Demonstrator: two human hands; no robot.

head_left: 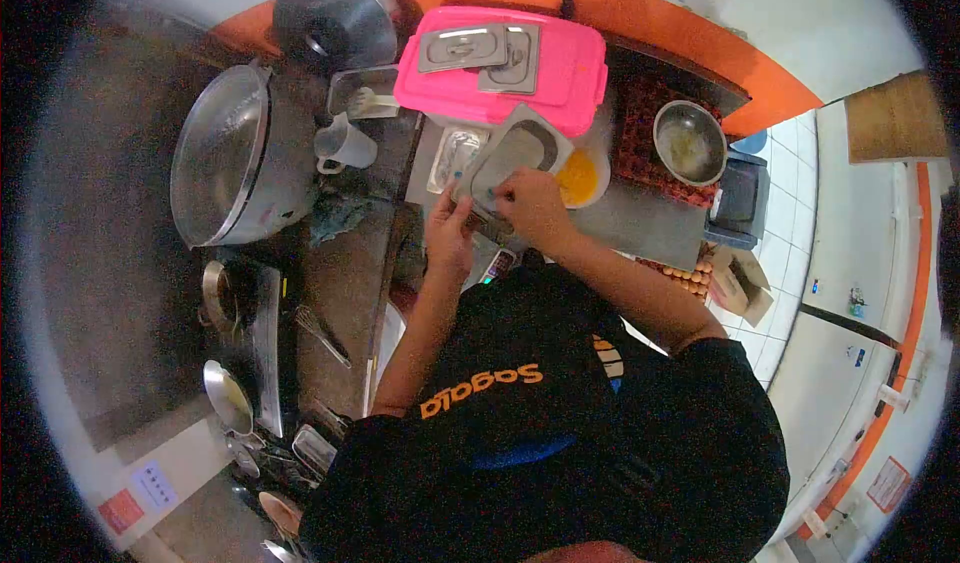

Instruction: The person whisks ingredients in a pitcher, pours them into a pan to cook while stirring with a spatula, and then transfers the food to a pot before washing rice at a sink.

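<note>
A rectangular steel food pan (484, 175) is tilted up in front of me. My left hand (449, 231) grips its near left corner, thumb and fingers pressed together. At the pan's near rim, my right hand (535, 206) is closed with curled fingers; what they pinch is too small to make out. Small bluish spots show near the fingertips of both hands. Just behind on the left sits a second steel pan (443, 168). To the right, a white container holds yellow liquid (577, 179), partly hidden by the pan and right hand.
Two steel lids (462, 48) lie on a pink-lidded box (570, 68) at the back. A large pot (215, 163) and a white jug (350, 145) stand left. On the right are a metal bowl (690, 143) and eggs (690, 279). Frying pans (228, 397) sit lower left.
</note>
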